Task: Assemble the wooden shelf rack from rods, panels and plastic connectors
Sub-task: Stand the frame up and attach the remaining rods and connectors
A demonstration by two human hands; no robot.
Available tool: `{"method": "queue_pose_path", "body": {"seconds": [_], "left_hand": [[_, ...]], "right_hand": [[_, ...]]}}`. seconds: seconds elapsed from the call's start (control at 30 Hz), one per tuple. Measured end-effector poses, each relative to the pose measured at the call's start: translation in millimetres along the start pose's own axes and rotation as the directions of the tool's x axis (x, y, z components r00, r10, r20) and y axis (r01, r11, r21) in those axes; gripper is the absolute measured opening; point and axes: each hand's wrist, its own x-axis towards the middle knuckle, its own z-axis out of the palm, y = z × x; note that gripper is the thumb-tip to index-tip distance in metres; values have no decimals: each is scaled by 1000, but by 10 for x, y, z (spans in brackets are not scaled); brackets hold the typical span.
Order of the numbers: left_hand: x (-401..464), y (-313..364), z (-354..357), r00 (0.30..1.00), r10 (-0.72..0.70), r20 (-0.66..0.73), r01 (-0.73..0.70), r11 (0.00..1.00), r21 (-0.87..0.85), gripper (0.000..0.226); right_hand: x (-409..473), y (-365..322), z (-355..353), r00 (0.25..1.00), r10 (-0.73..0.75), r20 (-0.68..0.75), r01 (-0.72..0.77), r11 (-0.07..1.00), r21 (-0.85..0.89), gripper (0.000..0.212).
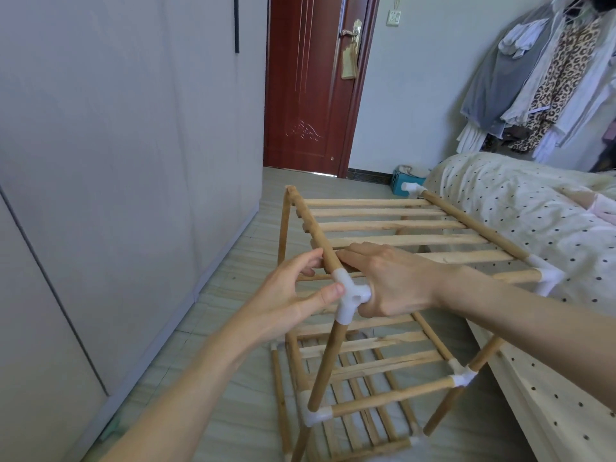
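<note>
A wooden shelf rack stands on the floor between a wardrobe and a bed. Its top slatted panel (pixel 393 225) lies across the upper rods. At the near left corner sits a white plastic connector (pixel 350 295). My left hand (pixel 293 295) pinches it, thumb on the connector and fingers behind the side rod (pixel 320 235). My right hand (pixel 393 285) grips the front rod just right of the connector, fingers reaching onto the panel. An upright rod (pixel 325 365) runs down to a lower connector (pixel 313 415). A lower slatted panel (pixel 376 351) sits beneath.
A grey wardrobe (pixel 116 161) fills the left. The bed (pixel 533 228) with a dotted cover touches the rack's right side. A red door (pixel 310 85) stands behind, clothes (pixel 550 81) hang at the upper right, and a teal box (pixel 405 186) sits by the bed.
</note>
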Motion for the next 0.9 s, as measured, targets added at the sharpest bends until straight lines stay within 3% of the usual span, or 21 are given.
{"method": "queue_pose_path", "body": {"seconds": [0.13,0.2,0.27,0.33,0.4,0.53,0.63,0.67,0.7,0.77,0.83,0.9], "left_hand": [[51,-16,165,996,78,-39,-80,996,-40,54],[57,-3,267,994,97,-42,-98,994,-43,58],[58,42,338,997,79,-15,-79,997,-20,80],[79,67,356,999,51,18,-52,996,71,101],[85,69,309,999,37,9,-38,988,148,106],[65,14,-4,999,32,4,-32,993,118,78],[31,68,-245,995,-21,94,14,997,80,61],[32,132,-234,998,7,62,-15,992,123,60],[53,208,-168,997,77,-8,-73,969,237,62],[132,380,90,970,227,-88,-140,815,563,61],[221,493,349,969,225,-103,-61,619,783,63],[309,517,484,968,223,-116,-6,482,876,66]], "right_hand": [[-228,116,-16,994,51,91,-60,994,90,83],[-284,128,3,993,82,85,-90,991,96,84],[-291,107,20,993,116,32,-118,991,60,84],[-246,47,47,990,141,-23,-140,990,26,84],[-177,-17,89,987,153,-36,-152,988,35,92],[-167,85,59,985,165,40,-166,986,9,102],[-255,301,26,973,228,47,-226,973,-43,90],[-260,330,40,968,249,34,-248,968,-28,83],[-248,330,61,965,260,14,-260,965,-19,77],[-194,287,98,964,264,-19,-264,964,-18,73],[-165,274,125,965,260,-34,-260,966,1,75],[-206,320,135,964,265,-37,-264,964,29,77]]}}
